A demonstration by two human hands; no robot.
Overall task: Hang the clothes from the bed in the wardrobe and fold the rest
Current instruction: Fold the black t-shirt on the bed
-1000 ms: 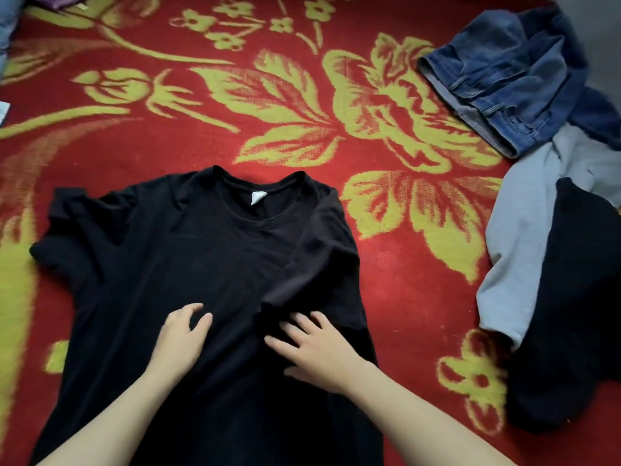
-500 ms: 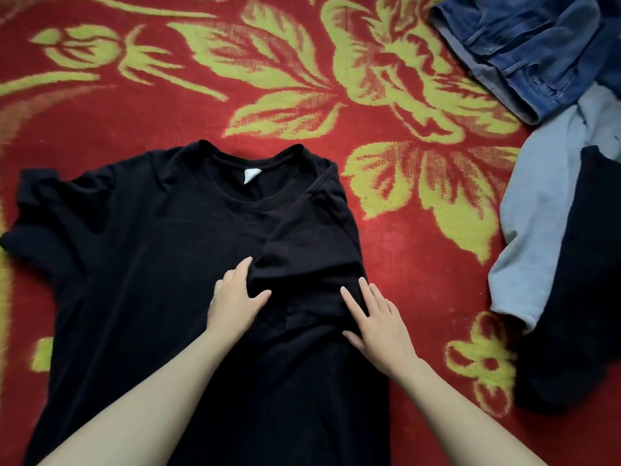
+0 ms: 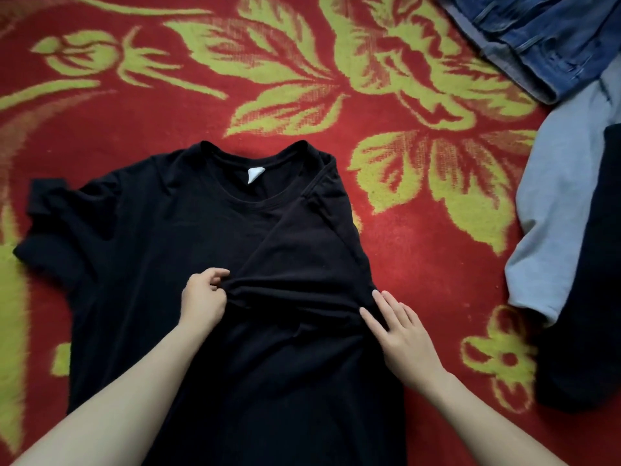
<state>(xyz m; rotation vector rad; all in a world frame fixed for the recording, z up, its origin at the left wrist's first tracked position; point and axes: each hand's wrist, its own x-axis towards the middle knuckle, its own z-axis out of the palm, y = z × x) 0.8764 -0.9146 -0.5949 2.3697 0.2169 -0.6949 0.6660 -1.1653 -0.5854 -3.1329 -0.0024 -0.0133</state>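
Observation:
A black T-shirt [image 3: 141, 237] lies spread on the red bedcover, neck away from me, a white label in its collar. Its right sleeve is folded inward across the chest. My left hand [image 3: 203, 297] pinches the edge of that folded sleeve near the middle of the shirt, fingers curled round the cloth. My right hand [image 3: 400, 334] lies flat with straight fingers on the shirt's right folded edge, pressing it down. The shirt's left sleeve stays unfolded at the far left.
The red bedcover [image 3: 420, 257] has a yellow-green flower pattern. At the upper right lie blue jeans [image 3: 544, 38]. Below them sits a light grey-blue garment [image 3: 557, 203] with a dark navy garment [image 3: 591, 297] over it, close to the shirt's right side.
My left hand went from lying flat on the shirt to pinching the folded sleeve's edge. My right hand slid right to the shirt's side edge. The view has dipped closer.

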